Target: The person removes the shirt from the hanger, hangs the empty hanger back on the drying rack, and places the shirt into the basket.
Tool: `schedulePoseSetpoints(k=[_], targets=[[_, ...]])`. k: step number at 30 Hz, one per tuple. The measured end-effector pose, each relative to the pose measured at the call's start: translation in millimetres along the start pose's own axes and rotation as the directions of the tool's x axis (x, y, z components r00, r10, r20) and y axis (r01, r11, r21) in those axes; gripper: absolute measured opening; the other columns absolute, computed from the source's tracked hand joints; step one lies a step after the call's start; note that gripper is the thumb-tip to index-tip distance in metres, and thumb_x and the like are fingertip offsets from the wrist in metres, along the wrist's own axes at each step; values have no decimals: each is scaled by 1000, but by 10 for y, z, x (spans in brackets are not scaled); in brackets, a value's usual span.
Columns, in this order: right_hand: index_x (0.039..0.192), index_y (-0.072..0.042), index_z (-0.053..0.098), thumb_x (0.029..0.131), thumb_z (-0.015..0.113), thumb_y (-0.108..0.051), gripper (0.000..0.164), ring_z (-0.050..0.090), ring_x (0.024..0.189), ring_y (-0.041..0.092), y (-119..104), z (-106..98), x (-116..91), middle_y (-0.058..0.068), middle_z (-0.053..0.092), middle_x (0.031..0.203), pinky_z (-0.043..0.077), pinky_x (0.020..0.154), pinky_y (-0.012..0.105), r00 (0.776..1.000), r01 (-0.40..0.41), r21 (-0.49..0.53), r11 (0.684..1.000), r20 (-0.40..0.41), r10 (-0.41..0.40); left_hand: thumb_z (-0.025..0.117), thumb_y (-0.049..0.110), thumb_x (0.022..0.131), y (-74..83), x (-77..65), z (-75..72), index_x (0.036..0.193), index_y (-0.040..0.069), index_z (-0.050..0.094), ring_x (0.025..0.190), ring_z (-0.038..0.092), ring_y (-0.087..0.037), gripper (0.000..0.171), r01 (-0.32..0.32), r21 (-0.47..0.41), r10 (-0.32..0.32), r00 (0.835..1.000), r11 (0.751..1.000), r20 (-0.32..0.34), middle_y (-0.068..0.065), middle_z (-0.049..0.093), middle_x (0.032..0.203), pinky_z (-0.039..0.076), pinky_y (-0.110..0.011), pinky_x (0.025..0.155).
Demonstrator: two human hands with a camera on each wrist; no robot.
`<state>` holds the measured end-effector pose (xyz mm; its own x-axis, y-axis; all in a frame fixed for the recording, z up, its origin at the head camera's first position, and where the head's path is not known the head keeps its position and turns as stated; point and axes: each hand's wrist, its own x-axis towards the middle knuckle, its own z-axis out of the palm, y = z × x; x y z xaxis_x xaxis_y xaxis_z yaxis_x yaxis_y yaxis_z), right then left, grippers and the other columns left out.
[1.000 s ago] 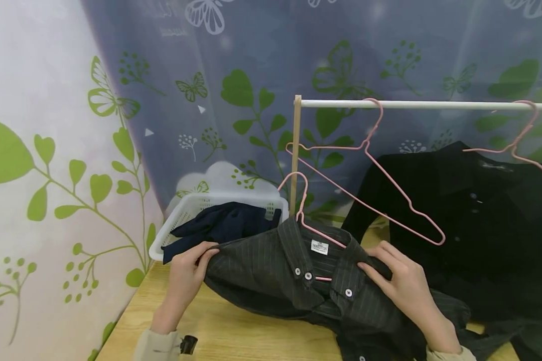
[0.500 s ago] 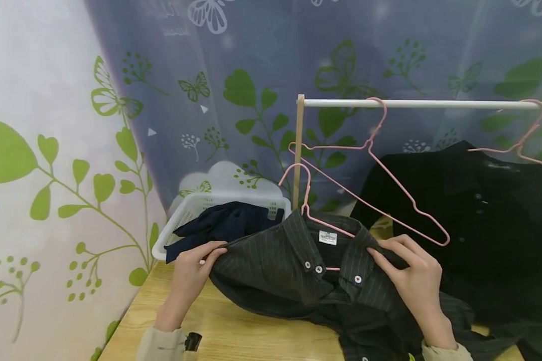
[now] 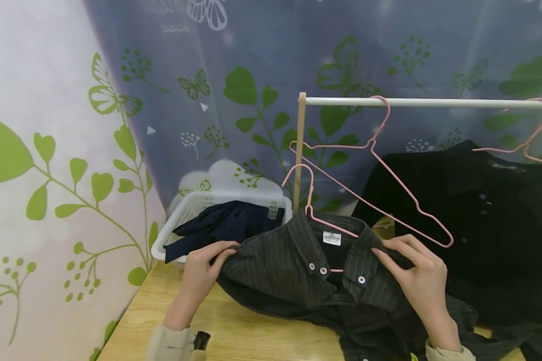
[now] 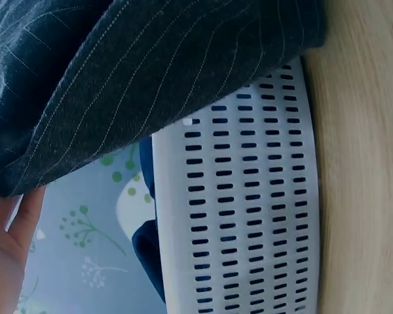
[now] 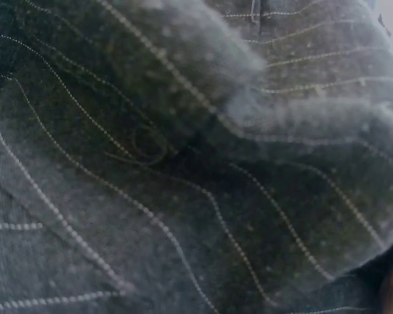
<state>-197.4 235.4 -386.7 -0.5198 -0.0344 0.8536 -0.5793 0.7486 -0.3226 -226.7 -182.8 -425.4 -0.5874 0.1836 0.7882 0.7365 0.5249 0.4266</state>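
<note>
A dark pinstriped shirt [image 3: 271, 265] with white buttons and a white neck label is spread between both hands. Its collar surrounds a pink hanger [image 3: 310, 193], whose hook sticks up out of the neck; most of the hanger is hidden inside the cloth. My left hand [image 3: 203, 273] pinches the shirt at the shoulder on the left. On the other side, my right hand [image 3: 417, 281] pinches it beside the collar. The lower shirt trails over the wooden table [image 3: 248, 336]. In the right wrist view, striped cloth [image 5: 118, 196] fills nearly everything.
Behind the shirt stands a rack with a white rail [image 3: 343, 102] and a wooden post [image 3: 300, 150]. A bare pink hanger [image 3: 397, 183] hangs there. Farther right is a black shirt [image 3: 433, 225]. A white basket [image 4: 249, 216] holding navy clothing [image 3: 235, 220] sits at the back left.
Both hands have shifted slightly right, and the shirt and its hanger have come up a little with them. Both hands keep their pinch on the cloth.
</note>
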Motion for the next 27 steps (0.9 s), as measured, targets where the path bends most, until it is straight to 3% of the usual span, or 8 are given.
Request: schedulePoseSetpoints(k=[7, 14, 21, 25, 27], targets=[[90, -7, 80, 64, 91, 2, 30, 57, 81, -6, 5, -48, 16, 5, 70, 85, 40, 73, 8, 999, -3, -23, 1000, -36, 2, 77, 2, 87, 103, 133, 127, 99, 12, 78, 82, 73, -14, 15, -98, 35, 97, 994, 995, 44, -1, 76, 92, 57, -22, 76], [89, -4, 80, 76, 90, -12, 18, 54, 89, -12, 74, -65, 6, 9, 70, 85, 39, 83, 5, 995, 8, 41, 999, -97, -4, 79, 8, 87, 207, 265, 223, 96, 12, 79, 77, 71, -13, 10, -124, 130, 125, 992, 984, 3, 0, 75, 88, 59, -31, 70], [88, -4, 79, 65, 90, 6, 27, 56, 91, -14, 70, -104, 23, 9, 70, 84, 40, 86, 5, 995, -1, 55, 998, -104, 7, 81, 8, 85, 280, 340, 302, 95, 9, 79, 75, 71, -16, 10, -132, 187, 142, 989, 973, -45, -4, 75, 87, 60, -34, 68], [88, -4, 79, 77, 89, -12, 17, 55, 92, -14, 65, -94, 22, 9, 70, 84, 40, 85, 5, 994, 7, 62, 998, -106, 0, 83, 8, 83, 310, 347, 331, 95, 8, 80, 72, 70, -18, 12, -130, 222, 150, 986, 966, -75, -6, 75, 85, 59, -35, 63], [88, -3, 79, 84, 83, -29, 26, 54, 92, -15, 68, -85, 20, 10, 69, 83, 39, 85, 5, 994, 10, 65, 998, -113, -2, 83, 8, 82, 322, 354, 348, 96, 7, 80, 71, 70, -19, 14, -137, 237, 159, 984, 962, -79, -6, 76, 85, 59, -35, 62]])
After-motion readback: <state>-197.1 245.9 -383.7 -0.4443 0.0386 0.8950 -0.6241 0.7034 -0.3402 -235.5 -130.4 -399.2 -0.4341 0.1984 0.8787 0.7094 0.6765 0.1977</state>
